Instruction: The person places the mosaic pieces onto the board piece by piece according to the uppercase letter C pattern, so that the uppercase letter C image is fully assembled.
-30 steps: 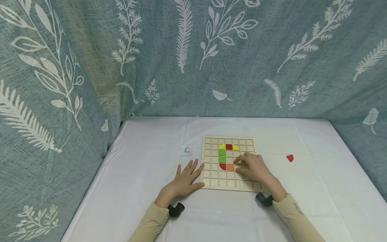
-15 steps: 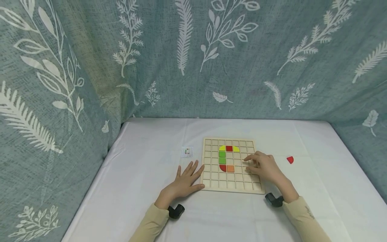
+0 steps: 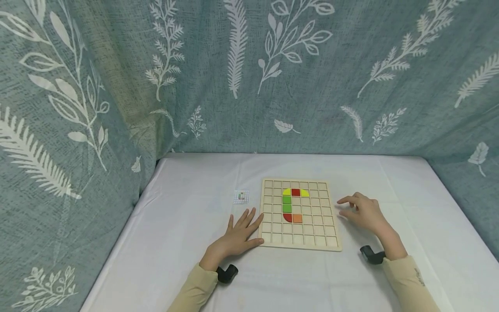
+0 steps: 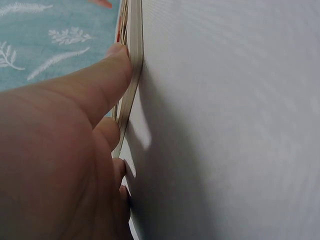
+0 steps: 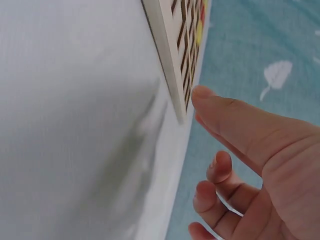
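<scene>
A wooden grid board lies on the table. In its cells sit a red square tile between two yellow rounded tiles, green tiles down the left, a red rounded tile and an orange square tile. My left hand lies spread at the board's left side, thumb and index fingertip touching its edge, as the left wrist view also shows at the rim. My right hand hovers just right of the board, thumb and fingers apart, holding nothing. It covers the spot where a loose red piece lay.
A small pattern card lies left of the board, beyond my left fingers. White cloth covers the table. A patterned blue-green curtain hangs behind it. Each wrist carries a black camera.
My right hand has moved rightward from beside the orange tile, off the board, and now hides the loose red piece. My left hand has stayed in place.
</scene>
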